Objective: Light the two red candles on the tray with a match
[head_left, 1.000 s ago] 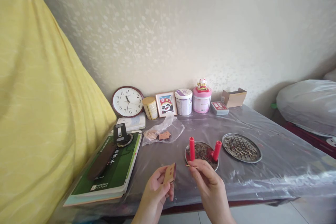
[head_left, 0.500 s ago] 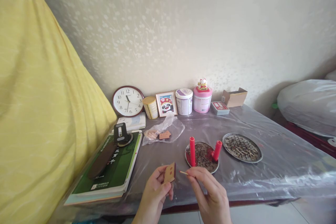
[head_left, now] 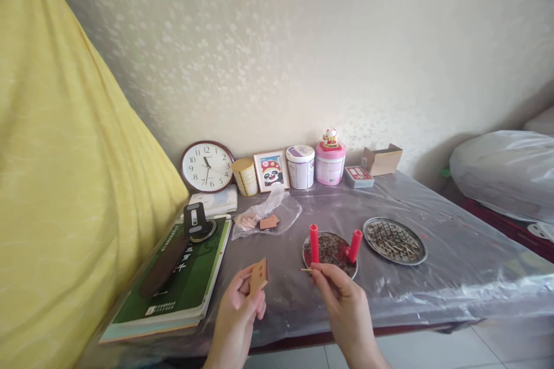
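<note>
Head view: the left hand [head_left: 236, 314] is gripping a matchbox [head_left: 259, 275], print too small to read; the right hand [head_left: 346, 307] is pinching a matchstick [head_left: 306, 269]. At twelve o'clock a metal plate [head_left: 333, 234] of charred bits is carrying two red candles [head_left: 314, 243]; at two o'clock a second plate [head_left: 424, 253] is holding spent sticks.

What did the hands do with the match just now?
The left hand pulled the matchbox leftward, away from the match pinched in the right hand; the gap is wider. Both grips stayed. No flame shows, and the two red candles stand unlit in their metal dish as before.
</note>
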A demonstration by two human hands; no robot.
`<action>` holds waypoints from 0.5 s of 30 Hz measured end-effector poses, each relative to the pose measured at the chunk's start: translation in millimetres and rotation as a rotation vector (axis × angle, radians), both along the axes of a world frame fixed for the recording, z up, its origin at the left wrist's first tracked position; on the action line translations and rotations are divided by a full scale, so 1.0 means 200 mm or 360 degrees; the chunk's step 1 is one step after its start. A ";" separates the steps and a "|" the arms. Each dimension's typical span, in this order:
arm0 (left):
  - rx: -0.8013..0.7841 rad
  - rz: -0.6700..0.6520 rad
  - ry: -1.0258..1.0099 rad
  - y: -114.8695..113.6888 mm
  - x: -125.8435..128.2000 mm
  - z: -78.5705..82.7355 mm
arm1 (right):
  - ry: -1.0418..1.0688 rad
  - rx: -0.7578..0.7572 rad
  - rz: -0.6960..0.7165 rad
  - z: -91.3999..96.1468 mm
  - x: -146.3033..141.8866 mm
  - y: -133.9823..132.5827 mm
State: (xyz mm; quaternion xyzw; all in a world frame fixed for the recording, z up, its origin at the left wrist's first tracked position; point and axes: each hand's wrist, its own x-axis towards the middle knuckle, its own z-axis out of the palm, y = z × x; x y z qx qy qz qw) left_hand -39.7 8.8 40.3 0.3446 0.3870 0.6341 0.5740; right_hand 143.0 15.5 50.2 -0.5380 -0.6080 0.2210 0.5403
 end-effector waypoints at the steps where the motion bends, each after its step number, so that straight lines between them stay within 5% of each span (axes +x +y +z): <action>1: -0.0019 0.0014 -0.0018 0.00 -0.01 0.01 | 0.0038 -0.0032 -0.0005 0.01 0.00 0.00; 15: -0.0032 -0.0193 -0.0001 -0.01 0.05 -0.01 | -0.0184 0.0506 0.0300 0.09 -0.03 -0.12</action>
